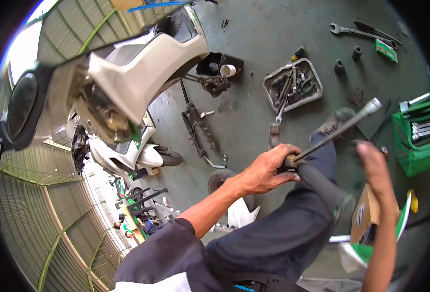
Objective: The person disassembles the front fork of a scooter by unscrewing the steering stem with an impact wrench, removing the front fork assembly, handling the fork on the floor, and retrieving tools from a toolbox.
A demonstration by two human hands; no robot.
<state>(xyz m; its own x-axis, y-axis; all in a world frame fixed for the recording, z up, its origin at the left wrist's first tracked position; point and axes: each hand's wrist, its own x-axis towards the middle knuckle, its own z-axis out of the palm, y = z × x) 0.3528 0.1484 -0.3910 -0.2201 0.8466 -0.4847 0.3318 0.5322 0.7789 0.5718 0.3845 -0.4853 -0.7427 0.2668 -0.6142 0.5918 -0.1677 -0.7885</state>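
Note:
My left hand point(268, 168) is closed around the black, yellow-marked end of a long metal rod with a socket-shaped tip point(341, 129). The rod slants up to the right from my grip. Beside it a thick grey tube-like thing point(322, 185) runs down to the right and ends in a blur; whether it joins the rod, I cannot tell. To the right of the rod, my right hand point(374, 165) is raised and smeared by motion, so its fingers do not show clearly. Beyond the rod's middle is a shoe point(339, 120).
A metal tray point(317, 92) holds wrenches and small parts. A combination wrench point(363, 33) and sockets point(340, 66) lie on the floor. At right stand a green toolbox point(409, 151) and a cardboard box point(365, 214). A white scooter point(142, 63) looms left, near a fork-like part point(198, 124).

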